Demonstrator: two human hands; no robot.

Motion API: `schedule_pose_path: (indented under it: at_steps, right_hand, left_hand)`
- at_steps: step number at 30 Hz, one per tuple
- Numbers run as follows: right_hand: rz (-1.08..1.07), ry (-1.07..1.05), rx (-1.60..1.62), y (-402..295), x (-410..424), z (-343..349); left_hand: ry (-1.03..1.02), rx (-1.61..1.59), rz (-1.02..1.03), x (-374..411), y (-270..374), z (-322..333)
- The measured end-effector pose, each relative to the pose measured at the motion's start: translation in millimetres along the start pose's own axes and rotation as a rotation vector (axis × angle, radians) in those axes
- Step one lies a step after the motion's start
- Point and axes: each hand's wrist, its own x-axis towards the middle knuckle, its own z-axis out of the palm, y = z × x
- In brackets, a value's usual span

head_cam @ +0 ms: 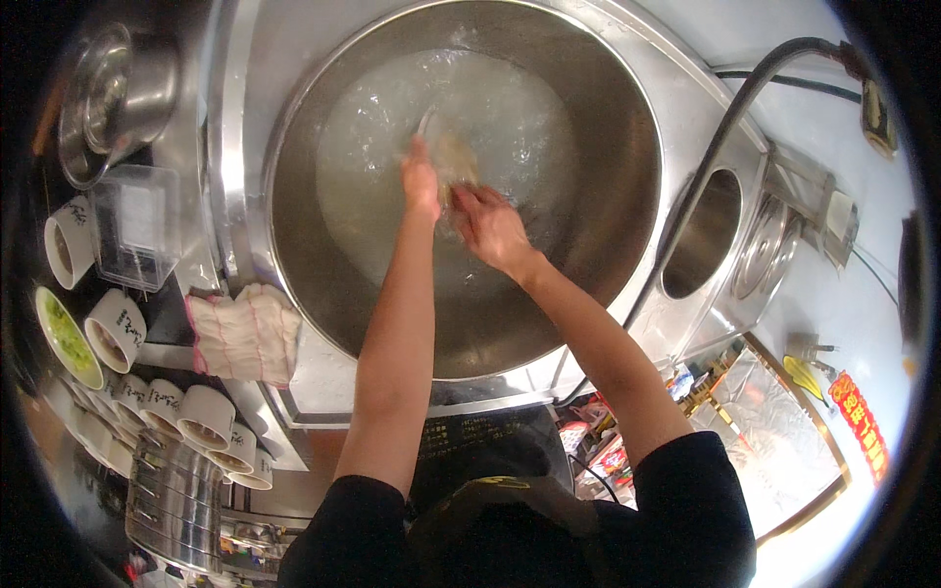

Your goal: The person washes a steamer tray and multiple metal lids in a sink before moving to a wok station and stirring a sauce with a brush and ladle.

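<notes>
A very large round metal pot (603, 294) with cloudy liquid (514, 110) in it lies before me. Over the liquid my left hand (421, 180) is closed on a slim, pale utensil (426, 120), its kind blurred. Just to the right, my right hand (489, 224) reaches down with bent fingers at a blurred yellowish thing (454, 158) between the hands. Whether the right fingers grip it or only touch it cannot be told. A folded white cloth (245, 334) with pink lines lies beside the pot's rim at the left.
At left stand a metal pot (151, 88), a clear plastic box (136, 228), a bowl of chopped greens (68, 338) and several white cups (206, 417). A black hose (717, 147) arches past the pot's right side, near a smaller round opening (702, 235).
</notes>
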Motion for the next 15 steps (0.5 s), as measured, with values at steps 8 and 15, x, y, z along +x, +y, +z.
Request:
schedule_pose_path:
  at_steps: [8, 15]
  right_hand:
    - [-0.2, 0.057, -0.176, 14.8, 24.1, 9.9]
    - [-0.113, -0.137, -0.161, 8.9, -19.7, 0.4]
  left_hand:
    - [0.015, 0.144, 0.13, -7.5, 7.2, 1.6]
    - [-0.008, -0.001, 0.008, 11.8, -10.5, -8.1]
